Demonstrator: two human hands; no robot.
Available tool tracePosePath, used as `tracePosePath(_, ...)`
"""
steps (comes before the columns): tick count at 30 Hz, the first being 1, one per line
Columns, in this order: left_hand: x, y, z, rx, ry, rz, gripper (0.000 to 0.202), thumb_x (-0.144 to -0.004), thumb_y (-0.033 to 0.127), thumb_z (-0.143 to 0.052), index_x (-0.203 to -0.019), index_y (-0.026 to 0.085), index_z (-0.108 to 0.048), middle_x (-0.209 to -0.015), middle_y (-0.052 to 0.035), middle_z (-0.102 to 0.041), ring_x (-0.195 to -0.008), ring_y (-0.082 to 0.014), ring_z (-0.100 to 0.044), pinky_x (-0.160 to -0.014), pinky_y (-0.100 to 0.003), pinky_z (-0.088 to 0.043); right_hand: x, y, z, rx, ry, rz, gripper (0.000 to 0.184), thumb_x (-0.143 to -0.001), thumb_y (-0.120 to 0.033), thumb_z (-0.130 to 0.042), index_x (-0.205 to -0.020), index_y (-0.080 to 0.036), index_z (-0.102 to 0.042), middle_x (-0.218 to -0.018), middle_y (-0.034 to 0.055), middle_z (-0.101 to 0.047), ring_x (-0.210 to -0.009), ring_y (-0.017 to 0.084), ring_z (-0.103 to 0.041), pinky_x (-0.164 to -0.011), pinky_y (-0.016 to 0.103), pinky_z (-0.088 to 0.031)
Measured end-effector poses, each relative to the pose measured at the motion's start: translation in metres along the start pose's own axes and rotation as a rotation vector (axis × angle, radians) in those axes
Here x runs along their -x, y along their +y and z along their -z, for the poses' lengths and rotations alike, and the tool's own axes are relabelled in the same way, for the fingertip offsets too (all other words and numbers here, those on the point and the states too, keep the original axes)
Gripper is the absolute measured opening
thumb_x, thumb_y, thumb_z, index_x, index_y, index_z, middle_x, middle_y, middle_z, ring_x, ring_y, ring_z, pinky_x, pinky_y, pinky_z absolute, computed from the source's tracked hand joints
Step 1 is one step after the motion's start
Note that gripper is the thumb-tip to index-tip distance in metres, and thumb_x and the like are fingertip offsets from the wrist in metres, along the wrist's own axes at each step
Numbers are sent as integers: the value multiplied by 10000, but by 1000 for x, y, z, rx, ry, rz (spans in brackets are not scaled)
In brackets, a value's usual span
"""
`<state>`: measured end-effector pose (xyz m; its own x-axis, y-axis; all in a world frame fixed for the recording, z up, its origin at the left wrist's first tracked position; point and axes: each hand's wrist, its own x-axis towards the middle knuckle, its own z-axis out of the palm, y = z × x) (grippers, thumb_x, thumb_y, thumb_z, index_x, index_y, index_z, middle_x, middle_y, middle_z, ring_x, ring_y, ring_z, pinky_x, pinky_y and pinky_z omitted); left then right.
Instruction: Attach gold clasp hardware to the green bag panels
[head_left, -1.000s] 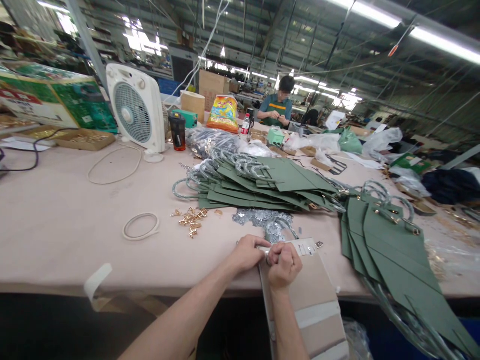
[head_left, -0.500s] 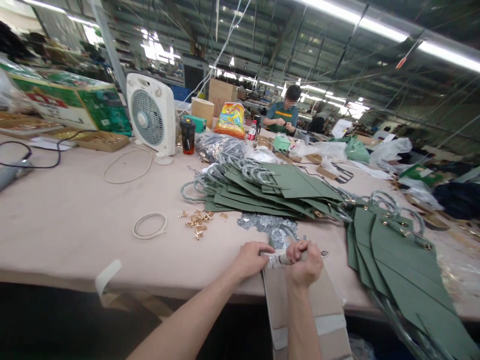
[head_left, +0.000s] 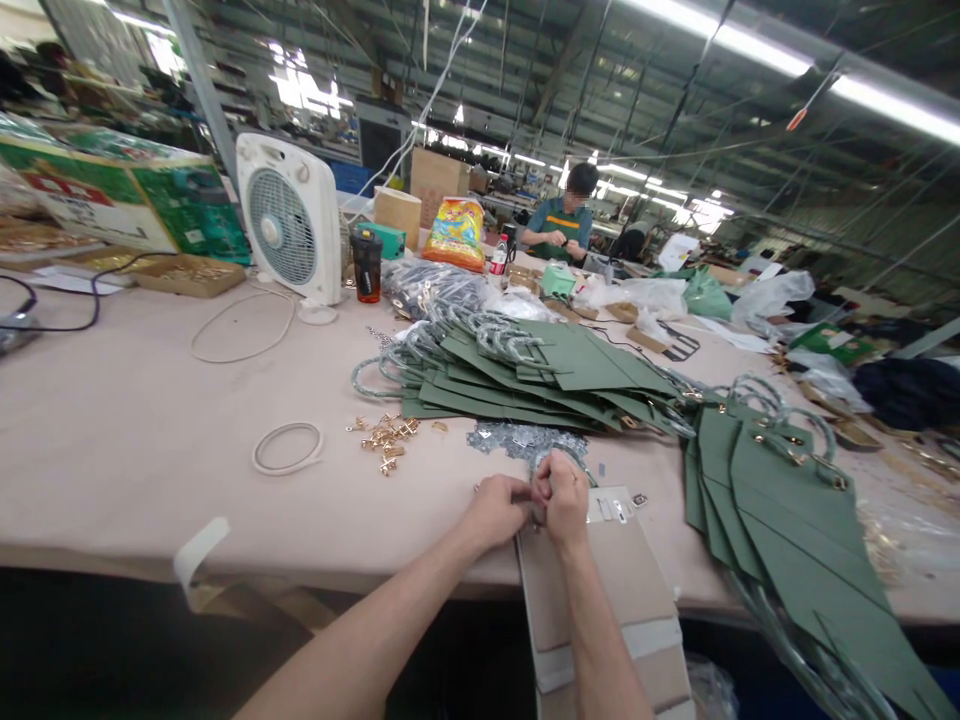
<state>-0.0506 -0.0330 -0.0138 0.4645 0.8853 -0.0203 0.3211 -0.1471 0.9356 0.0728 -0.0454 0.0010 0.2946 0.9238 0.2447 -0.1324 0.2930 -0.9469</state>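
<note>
My left hand (head_left: pixel 501 508) and my right hand (head_left: pixel 562 498) are both closed and pressed together at the top end of a brown cardboard panel (head_left: pixel 615 575) that juts over the table's near edge. Their fingers pinch something small that I cannot make out. White labels and a small metal piece (head_left: pixel 639 499) lie on the panel right of my hands. A heap of small silver metal parts (head_left: pixel 525 440) lies just beyond my hands. Gold fittings (head_left: pixel 384 436) are scattered to the left.
Green bag panels with wrapped handles are stacked mid-table (head_left: pixel 540 375) and fanned out at the right (head_left: pixel 787 500). A white fan (head_left: pixel 289 220), a dark bottle (head_left: pixel 367 266), a white cord ring (head_left: pixel 287 448) and boxes stand on the table. A person (head_left: pixel 564 222) works at the far end.
My right hand, which half a second ago was pulled to the right holding a pale strip, has come back against my left hand. The view has shifted slightly.
</note>
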Motion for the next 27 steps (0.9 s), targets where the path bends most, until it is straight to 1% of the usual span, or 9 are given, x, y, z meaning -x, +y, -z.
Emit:
tracePosePath(3, -1, -2, 0, 24, -9, -13, 343, -731, 116, -573, -934, 190, -839, -858, 9, -811, -869, -207, -726, -809, -247, -523, 5, 2, 0, 29, -44, 23, 450, -979, -502, -584, -649, -204, -520, -477, -95, -365, -378, 65, -325, -372, 191, -259)
tracePosePath(7, -4, -8, -1, 31, -25, 27, 460, -705, 96, -566, -1059, 220, -832, -943, 10, -823, -927, -211, -726, -847, -259, -530, 6, -9, 2, -49, -12, 41, 434, -989, -460, -578, -645, -204, -514, -493, -89, -371, -379, 65, -324, -371, 190, -239)
tracePosePath(10, -8, -12, -2, 57, -34, 96, 511, -687, 90, -556, -1102, 225, -823, -1001, 1, -826, -923, -207, -727, -856, -265, -540, 10, -24, 2, -158, 10, 148, 393, -988, -407, -576, -654, -205, -531, -487, -85, -369, -381, 69, -316, -379, 192, -249)
tracePosePath(13, -10, -14, -2, 84, -44, 115, 494, -699, 113, -544, -1089, 222, -828, -1000, -4, -827, -929, -208, -730, -857, -263, -547, 18, -26, -1, -207, 8, 239, 390, -979, -408, -568, -644, -211, -535, -482, -84, -352, -386, 79, -326, -393, 203, -277)
tracePosePath(18, -6, -9, 2, 75, -75, 71, 468, -731, 154, -547, -1100, 215, -827, -907, 0, -827, -917, -211, -731, -899, -267, -553, 26, -9, -1, -108, -30, 91, 428, -990, -404, -575, -617, -215, -484, -484, -84, -357, -368, 72, -295, -370, 203, -209)
tracePosePath(20, -5, -6, 3, 62, -59, 65, 452, -743, 160, -554, -1097, 223, -828, -937, -3, -828, -935, -213, -731, -915, -269, -550, 25, -12, 0, -104, -45, 109, 416, -991, -386, -579, -623, -215, -489, -488, -82, -362, -384, 79, -322, -387, 211, -244)
tracePosePath(23, -4, -2, 5, 42, -29, 80, 414, -754, 164, -562, -1057, 233, -835, -1004, -10, -826, -968, -215, -728, -936, -269, -544, 22, -19, 0, -149, -16, 200, 410, -983, -392, -577, -620, -223, -490, -490, -83, -347, -407, 91, -346, -415, 227, -302)
tracePosePath(25, -3, 2, 6, 37, -43, 70, 387, -758, 165, -549, -1006, 225, -841, -973, -10, -827, -970, -214, -728, -951, -272, -539, 25, -18, -3, -122, 14, 193, 437, -975, -426, -581, -602, -229, -467, -486, -84, -345, -397, 87, -326, -402, 225, -273)
tracePosePath(27, -1, 7, 5, 36, -82, 27, 375, -768, 169, -520, -956, 212, -842, -913, -10, -824, -960, -215, -731, -961, -281, -538, 30, -12, -4, -54, 24, 115, 475, -969, -463, -589, -584, -234, -432, -477, -83, -357, -385, 77, -294, -385, 223, -215)
